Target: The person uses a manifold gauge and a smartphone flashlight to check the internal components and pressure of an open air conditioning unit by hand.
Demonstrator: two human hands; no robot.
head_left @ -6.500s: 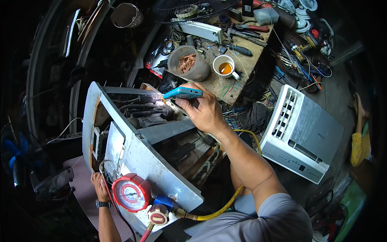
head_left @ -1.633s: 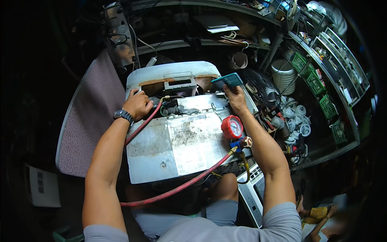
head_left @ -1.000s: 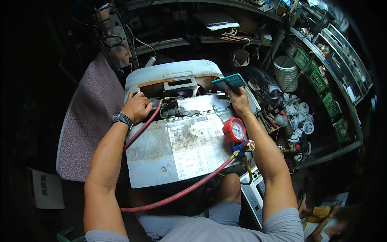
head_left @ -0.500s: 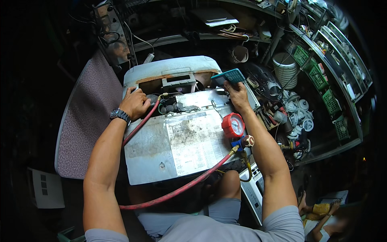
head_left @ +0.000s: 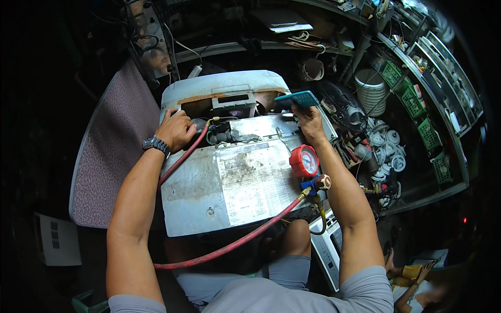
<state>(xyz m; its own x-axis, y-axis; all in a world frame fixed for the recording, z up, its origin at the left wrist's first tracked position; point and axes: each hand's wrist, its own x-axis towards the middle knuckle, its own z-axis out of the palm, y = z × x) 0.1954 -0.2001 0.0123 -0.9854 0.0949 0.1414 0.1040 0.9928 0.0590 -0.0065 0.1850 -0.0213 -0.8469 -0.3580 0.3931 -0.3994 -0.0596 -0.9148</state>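
Note:
An opened metal appliance casing, probably an air conditioner, lies before me, rusty along its opening and with a stained paper label. My left hand, with a watch at the wrist, is closed at the left side of the opening; what its fingers hold is hidden. Beside it a red hose ends in a brass fitting inside the opening. My right hand grips a flat teal rectangular object above the right side. Below that wrist sits a red-rimmed pressure gauge with a blue valve body and hoses.
A speckled padded board leans at left. To the right are a fan, a ribbed white bucket, heaped white round parts and green baskets on shelving. Another person sits at lower right.
The teal object has tilted a little, showing less of its face. My left hand stays in nearly the same place at the casing. The view has shifted slightly.

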